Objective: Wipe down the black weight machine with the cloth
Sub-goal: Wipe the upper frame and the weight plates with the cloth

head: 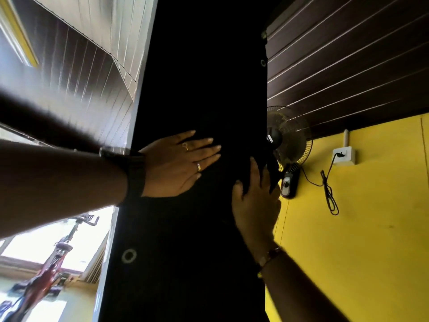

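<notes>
We see the black weight machine (pixel 197 89), a tall, flat, matte panel with round metal eyelets (pixel 129 255), filling the centre between a ribbed ceiling (pixel 348 54) and a smooth yellow wall (pixel 359 228). Our left hand (pixel 176 166) lies flat on its face, fingers straight. Our right hand (pixel 255 210), at its right edge, grips a dark, crumpled cloth (pixel 271 168).

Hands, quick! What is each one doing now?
Left hand: open, flat on the black machine.
Right hand: gripping the dark cloth at its edge.
</notes>
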Demonstrator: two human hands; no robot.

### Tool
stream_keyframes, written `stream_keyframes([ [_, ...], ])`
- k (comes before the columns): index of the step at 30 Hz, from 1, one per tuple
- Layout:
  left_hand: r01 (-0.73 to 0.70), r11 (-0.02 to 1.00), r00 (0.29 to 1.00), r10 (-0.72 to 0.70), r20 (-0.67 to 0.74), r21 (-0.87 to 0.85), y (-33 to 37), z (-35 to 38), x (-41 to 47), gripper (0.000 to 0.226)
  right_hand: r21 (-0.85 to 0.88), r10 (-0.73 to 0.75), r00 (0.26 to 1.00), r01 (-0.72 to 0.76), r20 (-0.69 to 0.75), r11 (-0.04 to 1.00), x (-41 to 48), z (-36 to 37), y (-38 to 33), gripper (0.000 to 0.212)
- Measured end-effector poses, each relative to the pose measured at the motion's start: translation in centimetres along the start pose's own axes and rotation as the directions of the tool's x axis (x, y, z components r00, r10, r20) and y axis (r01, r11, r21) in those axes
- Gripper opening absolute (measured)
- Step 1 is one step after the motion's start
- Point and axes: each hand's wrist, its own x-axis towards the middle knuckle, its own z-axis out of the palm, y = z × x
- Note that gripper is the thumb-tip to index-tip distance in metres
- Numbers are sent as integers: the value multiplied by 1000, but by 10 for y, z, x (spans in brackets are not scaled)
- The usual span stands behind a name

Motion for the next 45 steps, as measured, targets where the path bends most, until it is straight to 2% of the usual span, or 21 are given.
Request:
stream_keyframes([
  [3,8,997,999,-11,-37,-74,-2,14,-9,56,-27,21,1000,-21,-14,999,-67,17,-30,62],
  [6,20,994,999,-23,-23,-103,-4,9,-7,57,-56,-141,983,148,119,987,-138,26,-48,77],
  [8,8,997,998,-13,-56,-77,-2,7,-7,57,-68,-309,926,330,216,942,-173,28,-39,91],
  [10,22,998,999,-25,-46,-55,1,3,-9,59,-85,-572,795,596,202,798,-183,31,-10,93],
  [13,62,998,998,-62,-7,-25,12,1,-17,63,-95,-876,442,897,191,432,-153,19,41,83],
  [14,66,998,998,-66,23,-17,17,1,-19,64,-108,-907,374,927,192,359,-137,16,57,81],
  [15,67,998,997,-66,38,-19,21,1,-21,64,-118,-912,365,930,186,348,-122,13,70,81],
  [17,76,997,997,-75,35,-24,26,2,-23,64,-100,-865,471,882,171,460,-99,14,94,82],
  [19,90,996,995,-89,36,-21,28,0,-24,64,-67,-745,650,758,149,649,-91,12,103,77],
  [22,102,995,995,-101,18,-20,32,1,-25,64,-34,-349,937,349,0,937,-111,19,79,71],
  [24,110,994,994,-110,3,-25,35,2,-26,64,14,-22,1000,23,-18,1000,-139,29,43,69],
  [26,127,991,992,-127,10,-34,38,2,-26,64,42,147,988,-149,41,988,-164,35,6,70],
  [28,140,989,990,-139,25,-39,41,4,-26,64,23,122,989,-125,88,992,-185,35,-19,80],
  [30,166,986,985,-165,47,-31,45,4,-27,66,31,-52,991,48,125,998,-207,31,-27,91],
  [32,184,982,982,-181,55,-38,57,3,-33,69,-7,-310,943,313,120,950,-223,30,-17,94],
  [33,171,984,984,-168,57,-57,67,3,-38,70,-56,-454,883,463,122,885,-225,30,-7,94],
  [35,88,991,995,-82,64,-100,96,4,-50,70,-130,-715,683,730,145,671,-220,32,23,82],
  [37,11,992,998,-2,67,-128,123,6,-64,68,-145,-845,508,860,164,489,-210,35,53,58],
  [38,3,989,998,6,63,-145,132,6,-69,66,-137,-864,473,880,171,455,-206,36,64,55],
  [40,33,984,998,-23,59,-178,139,6,-73,63,-123,-849,511,858,132,498,-204,41,78,56],
  [45,92,980,993,-76,95,-179,152,7,-82,62,-86,-617,787,614,-11,784,-220,43,84,54],
])
